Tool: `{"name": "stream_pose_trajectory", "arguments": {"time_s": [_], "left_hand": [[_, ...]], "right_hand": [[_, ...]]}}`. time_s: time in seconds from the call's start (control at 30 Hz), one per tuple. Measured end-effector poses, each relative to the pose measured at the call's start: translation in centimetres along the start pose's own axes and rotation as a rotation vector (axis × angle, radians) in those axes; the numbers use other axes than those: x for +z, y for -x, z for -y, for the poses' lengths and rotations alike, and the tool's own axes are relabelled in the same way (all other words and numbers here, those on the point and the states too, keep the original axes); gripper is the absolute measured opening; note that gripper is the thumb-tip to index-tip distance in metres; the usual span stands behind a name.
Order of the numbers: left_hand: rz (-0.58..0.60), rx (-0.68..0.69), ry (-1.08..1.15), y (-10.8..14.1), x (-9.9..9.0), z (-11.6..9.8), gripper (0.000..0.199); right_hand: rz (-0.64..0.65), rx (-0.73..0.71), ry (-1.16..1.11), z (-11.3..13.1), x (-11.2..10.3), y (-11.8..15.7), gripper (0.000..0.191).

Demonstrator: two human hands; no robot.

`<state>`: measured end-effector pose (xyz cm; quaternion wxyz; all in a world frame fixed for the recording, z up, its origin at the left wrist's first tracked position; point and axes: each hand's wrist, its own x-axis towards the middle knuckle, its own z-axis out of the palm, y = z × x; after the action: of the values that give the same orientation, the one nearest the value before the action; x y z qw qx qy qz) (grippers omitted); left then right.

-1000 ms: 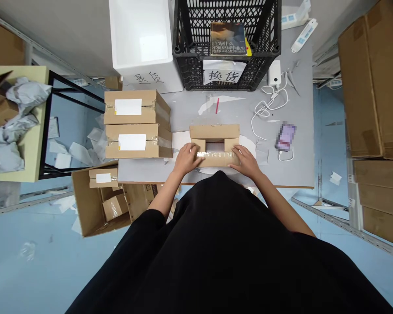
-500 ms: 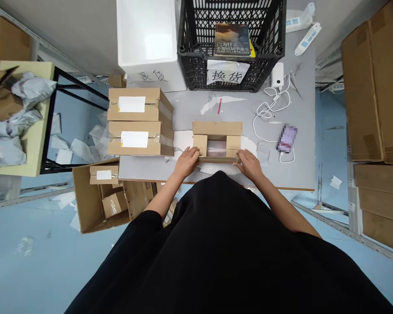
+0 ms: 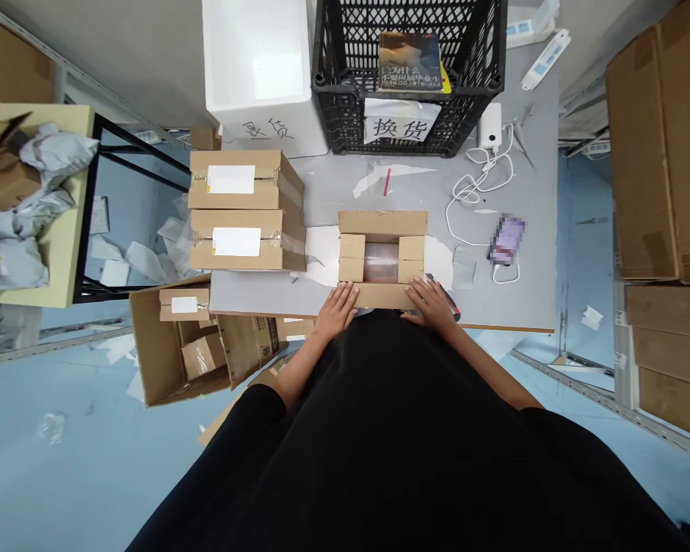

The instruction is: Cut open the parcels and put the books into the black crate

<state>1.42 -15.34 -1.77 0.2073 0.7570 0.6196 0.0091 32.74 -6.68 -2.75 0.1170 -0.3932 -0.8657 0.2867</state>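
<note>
In front of me on the grey table sits a small cardboard box point(image 3: 382, 222), its long flaps spread outward and its short side flaps folded in. Through the gap between them shows something clear and shiny that I cannot name. My left hand point(image 3: 337, 308) lies flat with fingers stretched on the left end of the near flap. On that flap's right end rests my right hand point(image 3: 430, 303), its fingers also extended. Just beside the right hand a dark, red-trimmed utility knife point(image 3: 447, 299) lies on the table, partly covered by the hand.
Two taped, labelled cartons point(image 3: 235, 239) stand left of the box. Behind are a white bin point(image 3: 264, 123) and a black crate point(image 3: 408, 146) holding books. A phone point(image 3: 507, 239) and white cable point(image 3: 465, 192) lie right. An open large carton point(image 3: 149, 353) stands below the table's left edge.
The near flap has swung outward and down toward me, and both hands moved nearer with it, flattening onto it. The knife beside my right hand has come into sight.
</note>
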Motion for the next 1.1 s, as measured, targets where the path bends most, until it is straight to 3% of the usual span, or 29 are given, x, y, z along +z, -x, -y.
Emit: {"name": "stream_pose_trajectory", "arguments": {"time_s": [0.13, 0.23, 0.4, 0.53, 0.67, 0.77, 0.93, 1.1], "left_hand": [[0.076, -0.054, -0.023, -0.6, 1.2, 0.2, 0.06], [0.045, -0.037, -0.019, -0.8, 1.0, 0.2, 0.06], [-0.185, -0.015, 0.052, -1.5, -2.1, -0.9, 0.047], [-0.352, -0.117, 0.123, -4.7, -5.4, -3.1, 0.044], [-0.288, -0.329, 0.047, -8.9, -7.1, -5.1, 0.076], [-0.207, -0.401, 0.002, -10.6, -7.6, -5.5, 0.078], [-0.254, -0.433, 0.177, -9.5, -8.6, -3.3, 0.066], [-0.443, -0.55, 0.5, -7.5, -8.0, 1.3, 0.048]], "right_hand": [[-0.021, -0.02, 0.03, -0.3, 0.7, 0.1, 0.047], [-0.099, 0.009, 0.1, 0.3, 1.0, -0.9, 0.036], [-0.16, -0.003, 0.149, 2.7, -0.2, -4.5, 0.033], [-0.108, -0.093, 0.151, 4.3, -1.7, -7.8, 0.033], [-0.031, -0.138, 0.26, 5.0, -2.4, -10.4, 0.03], [0.046, -0.123, 0.372, 4.8, -2.8, -11.3, 0.027], [-0.028, -0.138, 0.387, 4.2, -4.6, -9.9, 0.028], [-0.214, -0.017, 0.298, 2.5, -6.1, -7.0, 0.027]]}}
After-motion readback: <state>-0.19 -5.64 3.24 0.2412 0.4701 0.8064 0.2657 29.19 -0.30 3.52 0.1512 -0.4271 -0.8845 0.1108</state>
